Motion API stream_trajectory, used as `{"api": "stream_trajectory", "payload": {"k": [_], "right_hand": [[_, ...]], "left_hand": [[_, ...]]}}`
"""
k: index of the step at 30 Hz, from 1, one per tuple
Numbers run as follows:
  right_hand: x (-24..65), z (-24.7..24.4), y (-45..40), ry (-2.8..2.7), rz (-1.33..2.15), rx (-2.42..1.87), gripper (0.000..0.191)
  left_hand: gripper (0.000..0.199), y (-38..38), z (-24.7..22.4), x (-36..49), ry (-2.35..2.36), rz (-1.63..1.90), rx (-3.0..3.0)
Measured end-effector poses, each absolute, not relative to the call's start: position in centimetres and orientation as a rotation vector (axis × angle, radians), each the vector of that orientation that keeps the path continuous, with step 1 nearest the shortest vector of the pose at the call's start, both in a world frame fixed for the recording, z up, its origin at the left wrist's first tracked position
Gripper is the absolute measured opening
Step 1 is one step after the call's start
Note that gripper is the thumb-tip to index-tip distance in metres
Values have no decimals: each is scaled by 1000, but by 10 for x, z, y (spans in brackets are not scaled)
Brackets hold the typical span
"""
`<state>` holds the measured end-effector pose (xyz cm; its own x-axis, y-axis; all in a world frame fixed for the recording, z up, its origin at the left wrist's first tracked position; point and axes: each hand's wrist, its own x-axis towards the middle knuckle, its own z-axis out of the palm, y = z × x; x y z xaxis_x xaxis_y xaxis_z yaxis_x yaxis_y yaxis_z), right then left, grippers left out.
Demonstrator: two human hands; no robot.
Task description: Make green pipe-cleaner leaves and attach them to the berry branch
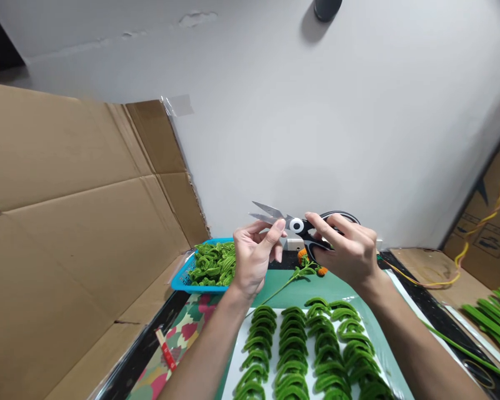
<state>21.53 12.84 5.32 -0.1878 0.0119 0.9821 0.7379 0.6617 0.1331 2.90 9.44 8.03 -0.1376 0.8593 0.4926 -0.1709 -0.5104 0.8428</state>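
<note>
My right hand (350,247) is closed round the black handles of a pair of scissors (296,225), whose blades are parted and point left. My left hand (256,250) is closed beside the blades, thumb and fingertips pressed together; what it pinches, if anything, is too small to make out. Below the hands, a green stem with orange flowers (303,271) lies on the green mat (281,283). Nearer to me, curved green fuzzy pieces (292,355) lie in several columns on a white sheet (238,355).
A blue basket (183,282) of green fuzzy pieces stands at the left, beside a large cardboard panel (66,233). Green stems (489,319) lie at the far right, near a yellow twisted cord (462,258). A red-wrapped stick (166,353) rests on the patterned cloth (150,375).
</note>
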Motion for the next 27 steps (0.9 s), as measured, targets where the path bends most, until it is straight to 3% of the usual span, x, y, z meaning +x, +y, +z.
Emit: {"api": "stream_trajectory", "payload": {"k": [11,19,27], "right_hand": [[229,64,134,-1673,-839,-676,40],[254,65,146,-1871,-751,-673,60],[287,66,156,-1814,-632,-812,54]], "left_hand": [[41,94,89,27,906,1624,1390],[41,103,87,19,916,1374,1386],[42,110,83,20,866,1376,1263]]}}
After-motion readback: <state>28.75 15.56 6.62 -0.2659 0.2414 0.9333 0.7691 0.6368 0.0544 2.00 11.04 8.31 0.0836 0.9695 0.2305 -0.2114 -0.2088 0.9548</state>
